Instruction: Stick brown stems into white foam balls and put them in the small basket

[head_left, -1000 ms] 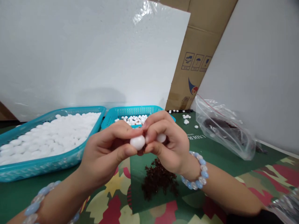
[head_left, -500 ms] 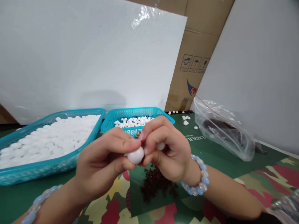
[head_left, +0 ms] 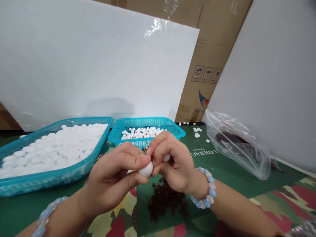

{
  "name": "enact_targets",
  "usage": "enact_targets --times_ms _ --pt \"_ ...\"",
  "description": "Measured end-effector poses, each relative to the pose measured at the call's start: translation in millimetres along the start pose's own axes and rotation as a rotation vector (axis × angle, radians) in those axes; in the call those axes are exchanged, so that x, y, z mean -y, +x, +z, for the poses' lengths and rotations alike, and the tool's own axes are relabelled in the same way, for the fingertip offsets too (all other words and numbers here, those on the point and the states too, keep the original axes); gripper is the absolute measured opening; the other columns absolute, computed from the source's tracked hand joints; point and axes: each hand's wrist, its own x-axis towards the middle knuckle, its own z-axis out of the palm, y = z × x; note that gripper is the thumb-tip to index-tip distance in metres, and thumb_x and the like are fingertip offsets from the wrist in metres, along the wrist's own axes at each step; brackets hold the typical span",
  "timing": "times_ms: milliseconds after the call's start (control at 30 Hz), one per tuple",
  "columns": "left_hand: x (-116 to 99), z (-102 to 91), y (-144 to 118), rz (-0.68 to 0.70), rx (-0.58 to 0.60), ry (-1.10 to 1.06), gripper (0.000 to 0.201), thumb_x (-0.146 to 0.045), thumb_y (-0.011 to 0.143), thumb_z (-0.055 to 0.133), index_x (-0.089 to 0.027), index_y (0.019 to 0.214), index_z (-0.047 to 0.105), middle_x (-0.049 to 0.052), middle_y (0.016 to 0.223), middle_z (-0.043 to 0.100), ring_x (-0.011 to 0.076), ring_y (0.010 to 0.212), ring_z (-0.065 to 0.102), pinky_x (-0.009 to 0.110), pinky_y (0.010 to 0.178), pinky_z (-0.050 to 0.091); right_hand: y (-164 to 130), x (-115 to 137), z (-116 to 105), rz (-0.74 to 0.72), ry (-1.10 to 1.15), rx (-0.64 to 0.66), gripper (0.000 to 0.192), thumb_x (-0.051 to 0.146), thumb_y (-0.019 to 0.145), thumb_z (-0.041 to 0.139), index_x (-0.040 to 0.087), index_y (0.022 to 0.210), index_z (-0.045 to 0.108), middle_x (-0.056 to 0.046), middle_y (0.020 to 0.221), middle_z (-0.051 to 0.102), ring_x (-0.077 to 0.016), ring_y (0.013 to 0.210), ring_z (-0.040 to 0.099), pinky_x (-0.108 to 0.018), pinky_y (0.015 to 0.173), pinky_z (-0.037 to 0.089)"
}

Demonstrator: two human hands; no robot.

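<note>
Your left hand pinches a white ball between thumb and forefinger; your right hand closes fingertips against it, above the dark pile on the tabletop.

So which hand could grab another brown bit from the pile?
Probably the right hand: it hovers directly above the brown pile, while the left hand pinches the white ball.

A small, round white ball sits pinched between the fingers of both hands, above the table's near edge.
</note>
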Motion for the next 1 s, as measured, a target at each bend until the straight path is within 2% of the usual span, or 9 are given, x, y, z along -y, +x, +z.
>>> enact_targets --times_ms 200,300,367,467,533,600,700,800,1000 --pt "-1 -4.4 6 0.024 0.065 -0.015 0.027 -0.014 0.066 0.048 -0.025 0.090 0.052 -0.001 0.060 0.052 0.0082 0.054 0.047 0.018 0.047 0.041 0 -4 -1 0.014 0.047 0.010 0.016 0.022 0.071 0.045 0.016 0.059 0.037 0.000 0.061 0.046 -0.0066 0.059 0.045 -0.017 0.055 0.041" --pt "-2 -4.2 9 -0.059 0.037 -0.037 0.023 -0.013 0.064 0.049 -0.025 0.083 0.055 -0.002 0.059 0.053 0.0074 0.052 0.047 0.017 0.045 0.041 0 -6 1 0.070 0.123 -0.030 0.013 0.024 0.069 0.048 0.017 0.062 0.040 0.000 0.064 0.045 -0.0070 0.062 0.045 -0.018 0.058 0.040" --pt "-2 -2.1 9 -0.156 -0.040 -0.069 0.021 -0.012 0.062 0.052 -0.026 0.078 0.056 -0.004 0.061 0.053 0.0056 0.053 0.047 0.014 0.044 0.041 -2 -7 5 0.198 0.265 -0.080 0.010 0.025 0.068 0.049 0.017 0.065 0.043 0.000 0.067 0.044 -0.0068 0.065 0.045 -0.018 0.059 0.040" --pt "-1 1.7 10 -0.309 -0.168 -0.139 0.027 -0.009 0.059 0.054 -0.029 0.077 0.055 -0.008 0.066 0.057 0.0021 0.054 0.050 0.008 0.045 0.042 -6 -8 14 0.488 0.636 -0.187 0.010 0.028 0.064 0.052 0.021 0.070 0.048 0.003 0.069 0.046 -0.0034 0.054 0.045 -0.013 0.046 0.039" --pt "-1 2.6 10 -0.372 -0.249 -0.120 0.028 -0.007 0.057 0.056 -0.029 0.074 0.054 -0.011 0.065 0.058 0.0007 0.052 0.051 0.006 0.046 0.043 -8 -8 21 0.693 0.853 -0.267 0.012 0.031 0.062 0.054 0.022 0.070 0.050 0.006 0.059 0.047 -0.0010 0.042 0.041 -0.010 0.035 0.034" --pt "-1 1.9 10 -0.398 -0.281 -0.005 0.023 -0.007 0.056 0.056 -0.026 0.068 0.054 -0.011 0.061 0.058 0.0008 0.051 0.052 0.005 0.046 0.043 -9 -8 26 0.885 0.971 -0.351 0.016 0.034 0.059 0.056 0.021 0.067 0.052 0.007 0.047 0.046 -0.0001 0.035 0.038 -0.008 0.031 0.030" --pt "0 0.9 11 -0.365 -0.194 0.271 0.013 -0.011 0.058 0.055 -0.022 0.065 0.054 -0.007 0.061 0.058 0.0040 0.053 0.053 0.008 0.046 0.044 -7 -7 29 1.110 1.054 -0.483 0.016 0.033 0.060 0.055 0.018 0.063 0.053 0.007 0.043 0.047 0.0002 0.032 0.037 -0.009 0.030 0.029" --pt "2 2.0 11 -0.253 -0.068 0.519 0.006 -0.014 0.060 0.051 -0.018 0.064 0.054 -0.003 0.061 0.058 0.0084 0.055 0.053 0.016 0.047 0.045 -5 -7 29 1.278 1.130 -0.601 0.020 0.028 0.069 0.045 0.015 0.056 0.053 0.005 0.041 0.048 -0.0002 0.031 0.039 -0.009 0.030 0.030" --pt "10 6.3 10 -0.066 0.028 0.755 0.010 -0.016 0.065 0.044 -0.014 0.063 0.053 0.004 0.066 0.060 0.0116 0.059 0.055 0.019 0.048 0.045 -3 -11 29 1.386 1.243 -0.677 0.034 0.028 0.073 0.035 0.012 0.048 0.050 0.005 0.033 0.043 -0.0001 0.025 0.034 -0.009 0.026 0.028"
